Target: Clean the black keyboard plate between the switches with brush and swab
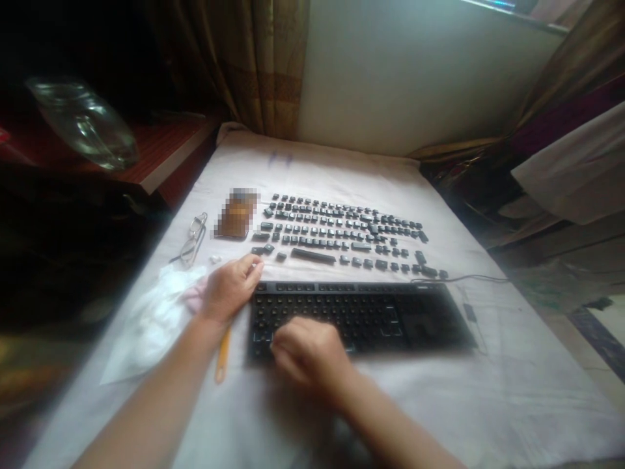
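A black keyboard (430, 319) with its keycaps off over most of its surface lies flat before me. My left hand (234, 283) is by its back left corner, fingers curled together close to the nearest loose keycaps (263, 249). Whatever is between those fingertips is hidden. Over the front left part of the keyboard is my right hand (310, 352), closed with the fingers bent downward; I cannot make out what they hold. Behind the keyboard, black keycaps stand in several rows, among them a long space bar (312, 256).
Left of the keyboard lie a yellow-orange stick (222, 358), crumpled white tissue or plastic (156, 312), eyeglasses (193, 238) and a blurred-out phone-like object (237, 215). A cable (473, 277) runs off right. A glass jar (88, 124) lies on a red-brown wooden surface (176, 146).
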`<move>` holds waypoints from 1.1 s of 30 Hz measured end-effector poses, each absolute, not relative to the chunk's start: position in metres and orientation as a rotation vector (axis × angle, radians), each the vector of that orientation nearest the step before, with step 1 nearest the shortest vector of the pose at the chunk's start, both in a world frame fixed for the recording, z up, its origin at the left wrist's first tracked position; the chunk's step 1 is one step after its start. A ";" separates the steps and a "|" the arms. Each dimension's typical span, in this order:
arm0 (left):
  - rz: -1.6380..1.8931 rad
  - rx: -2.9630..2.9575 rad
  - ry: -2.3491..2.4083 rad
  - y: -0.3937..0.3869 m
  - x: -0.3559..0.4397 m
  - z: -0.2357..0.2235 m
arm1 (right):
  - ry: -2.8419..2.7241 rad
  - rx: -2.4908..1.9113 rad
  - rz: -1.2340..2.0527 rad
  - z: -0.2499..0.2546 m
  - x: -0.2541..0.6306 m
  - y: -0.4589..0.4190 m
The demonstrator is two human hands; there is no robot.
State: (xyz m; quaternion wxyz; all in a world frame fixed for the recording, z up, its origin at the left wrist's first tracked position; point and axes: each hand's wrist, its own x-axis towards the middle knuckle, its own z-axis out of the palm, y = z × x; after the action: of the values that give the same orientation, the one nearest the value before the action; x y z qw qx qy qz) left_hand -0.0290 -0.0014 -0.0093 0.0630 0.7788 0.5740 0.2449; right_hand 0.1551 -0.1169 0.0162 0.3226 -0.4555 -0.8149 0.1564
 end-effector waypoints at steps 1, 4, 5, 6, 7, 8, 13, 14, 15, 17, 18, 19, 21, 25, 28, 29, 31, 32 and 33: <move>0.769 2.374 1.723 -0.001 -0.029 -0.010 | -2.069 -1.207 0.459 0.019 0.166 -0.118; 0.906 2.435 1.697 -0.002 -0.031 -0.007 | -1.768 -1.350 0.627 0.025 0.202 -0.123; 0.967 2.448 1.690 -0.003 -0.031 -0.005 | -1.647 -1.428 0.694 0.027 0.214 -0.125; 1.032 2.457 1.681 -0.006 -0.030 -0.001 | -1.524 -1.484 0.767 0.028 0.225 -0.126; 1.089 2.464 1.664 -0.009 -0.027 0.003 | -1.358 -1.531 0.819 0.029 0.235 -0.127; 1.136 2.475 1.630 -0.014 -0.023 0.007 | -1.229 -1.533 0.883 0.029 0.243 -0.129; 1.131 2.558 1.263 -0.053 0.018 0.027 | -0.913 -1.510 1.130 0.023 0.259 -0.136; 1.099 2.570 1.186 -0.062 0.029 0.029 | -0.901 -1.504 1.148 0.021 0.259 -0.138; 1.069 2.578 1.124 -0.070 0.039 0.031 | -0.904 -1.490 1.159 0.020 0.258 -0.139; 1.008 2.513 0.985 -0.084 0.058 0.031 | -0.938 -1.444 1.165 0.020 0.255 -0.140; 0.987 2.456 0.942 -0.089 0.066 0.030 | -0.963 -1.418 1.162 0.020 0.254 -0.141; 0.974 2.397 0.911 -0.094 0.073 0.029 | -0.990 -1.392 1.153 0.022 0.253 -0.142; 0.958 2.278 0.897 -0.100 0.082 0.026 | -1.051 -1.345 1.134 0.024 0.253 -0.143; 0.937 2.176 0.969 -0.104 0.088 0.025 | -1.269 -1.360 1.094 0.029 0.262 -0.149; 0.904 2.104 1.056 -0.105 0.087 0.028 | -1.438 -1.422 1.083 0.031 0.274 -0.155; 0.889 2.078 1.081 -0.106 0.087 0.029 | -1.463 -1.433 1.081 0.031 0.278 -0.156; 0.853 2.027 1.112 -0.108 0.088 0.031 | -1.481 -1.430 1.079 0.031 0.285 -0.159; 0.831 2.006 1.118 -0.110 0.088 0.032 | -1.483 -1.418 1.074 0.031 0.289 -0.160; 0.808 1.983 1.123 -0.112 0.089 0.033 | -1.484 -1.403 1.070 0.031 0.292 -0.161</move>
State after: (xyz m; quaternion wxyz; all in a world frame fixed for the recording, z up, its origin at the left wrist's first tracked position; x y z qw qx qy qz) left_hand 0.0893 -0.1117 0.0329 0.3539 0.7672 0.4342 0.3125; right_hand 0.2918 -0.1609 0.0308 0.4062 -0.5560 -0.5883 0.4240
